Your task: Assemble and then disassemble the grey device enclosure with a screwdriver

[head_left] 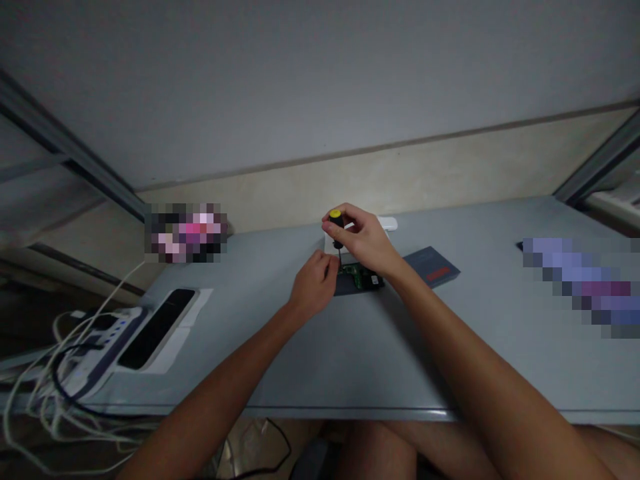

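A small screwdriver (pixel 338 229) with a black handle and yellow cap stands nearly upright in my right hand (pixel 369 241), its fingers closed around the handle. The thin shaft points down at a green circuit board (pixel 356 272) in an opened dark device (pixel 350 290) on the desk. Closed beside the shaft, at the board's left edge, is my left hand (pixel 315 283); its fingertips are hidden, so what they pinch does not show. Partly behind my right hand lie a white item (pixel 388 224) and a flat dark grey box or panel (pixel 431 265) with red marking.
To the left, a phone (pixel 159 328) rests on white paper (pixel 173 350) beside a power strip (pixel 107 350) with tangled cables (pixel 55 400). Blurred-out items sit at the back left (pixel 187 233) and right (pixel 585 283). The grey desk (pixel 280 373) ends at a wall behind.
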Tool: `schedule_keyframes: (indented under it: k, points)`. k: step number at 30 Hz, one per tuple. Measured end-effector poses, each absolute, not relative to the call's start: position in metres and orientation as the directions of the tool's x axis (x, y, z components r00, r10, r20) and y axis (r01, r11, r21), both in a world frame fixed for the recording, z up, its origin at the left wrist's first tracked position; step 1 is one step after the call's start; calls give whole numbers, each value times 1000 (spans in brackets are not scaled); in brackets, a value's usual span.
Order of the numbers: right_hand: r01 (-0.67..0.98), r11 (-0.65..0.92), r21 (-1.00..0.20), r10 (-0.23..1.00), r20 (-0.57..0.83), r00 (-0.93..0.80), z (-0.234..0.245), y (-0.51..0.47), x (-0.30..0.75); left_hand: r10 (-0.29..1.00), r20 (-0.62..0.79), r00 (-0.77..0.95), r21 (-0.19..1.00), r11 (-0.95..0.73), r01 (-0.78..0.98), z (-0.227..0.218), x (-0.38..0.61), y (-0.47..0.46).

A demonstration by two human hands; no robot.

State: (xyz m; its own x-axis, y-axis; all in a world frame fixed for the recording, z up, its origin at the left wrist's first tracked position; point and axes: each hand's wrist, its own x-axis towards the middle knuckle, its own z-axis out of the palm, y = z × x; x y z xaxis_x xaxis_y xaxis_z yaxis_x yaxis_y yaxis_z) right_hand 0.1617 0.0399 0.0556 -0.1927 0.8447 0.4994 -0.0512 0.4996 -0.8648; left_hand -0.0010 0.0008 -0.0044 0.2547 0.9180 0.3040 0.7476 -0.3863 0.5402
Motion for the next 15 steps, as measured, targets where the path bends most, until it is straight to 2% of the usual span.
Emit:
schedule_keyframes:
  k: [4,8,15]
  points:
    - [-191,431,-882,893,447,-47,45,36,153,915,306,264,543,-395,741,-4,-1,1]
    - [-282,388,-878,913,407,-13,45,30,151,907,318,276,542,-413,732,-5,-2,1]
    - [-174,438,-882,898,437,42,51,19,145,911,315,266,534,-402,744,-7,-2,2]
